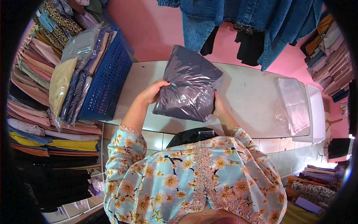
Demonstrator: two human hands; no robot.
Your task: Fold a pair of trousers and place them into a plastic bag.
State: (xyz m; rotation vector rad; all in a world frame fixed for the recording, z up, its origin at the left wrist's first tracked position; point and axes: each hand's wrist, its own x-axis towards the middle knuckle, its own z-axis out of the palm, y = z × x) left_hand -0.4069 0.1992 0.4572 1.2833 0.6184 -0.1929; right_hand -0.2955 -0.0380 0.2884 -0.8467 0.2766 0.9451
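Between my two hands, over the white table (246, 95), is a folded dark garment in a clear plastic bag (190, 84). My left hand (153, 91) grips the bag's left edge, thumb on top and fingers hidden beneath. At the lower right edge, my right hand (219, 105) holds the bag, its fingers partly hidden behind it. The plastic is wrinkled and shiny, gathered near my left thumb. A blue perforated plastic basket (107, 75) on the left holds several bagged folded garments (79, 47).
Flat clear plastic bags (293, 103) and a crumpled piece of plastic (280, 115) lie on the table's right end, beside a white plastic bin (316, 114). Denim garments (249, 14) hang beyond the table. Folded clothes (56, 140) fill shelves at the left; more clothes (316, 193) are at lower right.
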